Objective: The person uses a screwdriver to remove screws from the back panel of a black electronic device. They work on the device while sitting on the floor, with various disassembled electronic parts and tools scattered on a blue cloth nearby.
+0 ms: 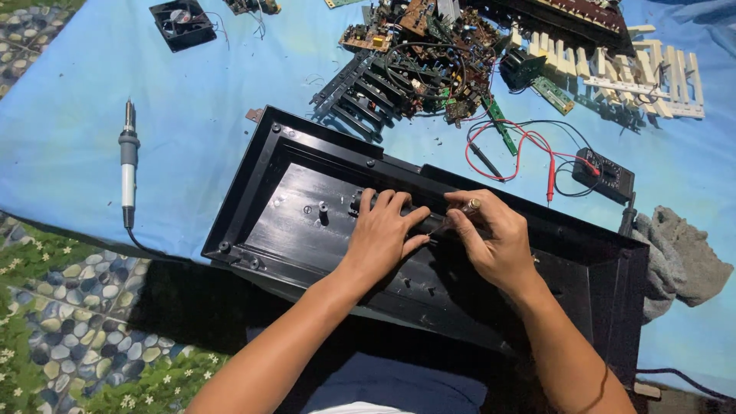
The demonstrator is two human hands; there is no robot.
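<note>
Case (307, 207): black plastic shell, open side up, centre of frame, running from mid-left to lower right over the blue sheet (77, 92). Long, hollow, prob. light for its size; walls look thin and likely to flex if you lift by one end. Grip pts, my judgement: the rim on both long sides, hands well apart.
Case surface: glossy, scuffed, screw posts standing up inside. Likely slippery w/ damp hands.
Left hand (383, 230): fingers together, curled over a dark bar inside the case, pressing down to steady it.
Right hand (491, 238): pinching a screwdriver (458, 213), clear amber handle, thumb and forefinger near the top, tip aimed down-left toward your left fingertips. Shaft thin, can't tell if tip is seated.
Screwdriver handling: small, stiff, light; smooth handle may roll in a loose pinch.
Upper centre: pile of circuit boards (429, 54) w/ wires, fragile, well apart from hands.
Upper right: white keys (613, 69) in rows.
Right of centre: meter (609, 176) w/ red and black leads, near case edge.
Left: soldering iron (128, 165) lying on sheet, well apart.
Upper left: fan (182, 21).
Right edge: grey rag (686, 257), just beside case.
</note>
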